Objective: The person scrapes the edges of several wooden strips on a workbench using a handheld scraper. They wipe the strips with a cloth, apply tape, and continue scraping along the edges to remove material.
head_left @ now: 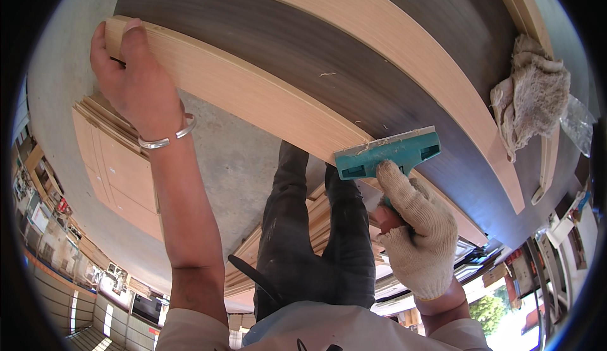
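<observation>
A long light-wood board (253, 92) runs diagonally across the dark panel (303, 41), its left end sticking out over the floor. My bare left hand (136, 76), with a silver bracelet at the wrist, grips that end, thumb on top and fingers around the edge. In my right hand (420, 231), which wears a cream knitted glove, is a teal scraper (389, 153) with a wide, straight metal blade. The scraper lies across the board's edge, right of its middle. Thin shavings (327, 74) lie on the dark panel, and a few cling to the blade.
A second light-wood strip (404, 54) curves along the panel's far side. At the right lies a crumpled, dirty cloth glove (531, 95) beside clear plastic (576, 123). Stacked boards (117, 161) stand on the floor at left; more wood lies around my legs (288, 224).
</observation>
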### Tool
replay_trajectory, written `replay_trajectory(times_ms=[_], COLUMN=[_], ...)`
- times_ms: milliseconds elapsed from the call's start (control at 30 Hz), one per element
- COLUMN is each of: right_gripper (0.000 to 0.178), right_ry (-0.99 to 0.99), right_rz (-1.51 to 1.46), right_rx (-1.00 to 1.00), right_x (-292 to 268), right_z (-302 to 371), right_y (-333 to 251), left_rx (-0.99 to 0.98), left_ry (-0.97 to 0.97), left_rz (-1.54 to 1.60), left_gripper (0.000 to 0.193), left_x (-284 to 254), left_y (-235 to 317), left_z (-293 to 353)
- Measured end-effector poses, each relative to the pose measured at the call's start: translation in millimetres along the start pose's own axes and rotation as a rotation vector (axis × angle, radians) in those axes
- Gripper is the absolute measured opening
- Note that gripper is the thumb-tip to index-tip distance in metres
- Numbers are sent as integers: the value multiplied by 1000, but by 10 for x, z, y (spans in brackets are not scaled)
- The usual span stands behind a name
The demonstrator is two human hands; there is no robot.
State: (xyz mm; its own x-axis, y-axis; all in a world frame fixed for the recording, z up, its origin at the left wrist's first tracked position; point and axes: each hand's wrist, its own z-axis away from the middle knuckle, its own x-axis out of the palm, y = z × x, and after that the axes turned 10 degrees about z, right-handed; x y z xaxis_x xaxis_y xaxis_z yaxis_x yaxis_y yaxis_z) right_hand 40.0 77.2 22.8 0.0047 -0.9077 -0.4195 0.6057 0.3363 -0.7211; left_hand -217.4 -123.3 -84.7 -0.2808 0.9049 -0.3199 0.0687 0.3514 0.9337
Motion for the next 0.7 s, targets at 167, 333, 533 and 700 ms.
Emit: replay_trajectory(times_ms=[167, 333, 533, 700], right_gripper=[61, 61, 62, 63], right_ry=[-71, -33, -81, -69], right_rz=[-14, -2, -64, -21], right_rx=[54, 11, 54, 47], right_x=[0, 15, 15, 45], right_z=[1, -21, -52, -84], right_y=[3, -22, -72, -93], left_rx=[-16, -60, -20, -4], left_ry=[9, 8, 8, -13], left_rz=[-7, 40, -17, -34], left_gripper=[63, 65, 65, 65], left_x=[-9, -3, -12, -27], left_y=[-2, -2, -9, -13], left_z=[7, 10, -2, -12])
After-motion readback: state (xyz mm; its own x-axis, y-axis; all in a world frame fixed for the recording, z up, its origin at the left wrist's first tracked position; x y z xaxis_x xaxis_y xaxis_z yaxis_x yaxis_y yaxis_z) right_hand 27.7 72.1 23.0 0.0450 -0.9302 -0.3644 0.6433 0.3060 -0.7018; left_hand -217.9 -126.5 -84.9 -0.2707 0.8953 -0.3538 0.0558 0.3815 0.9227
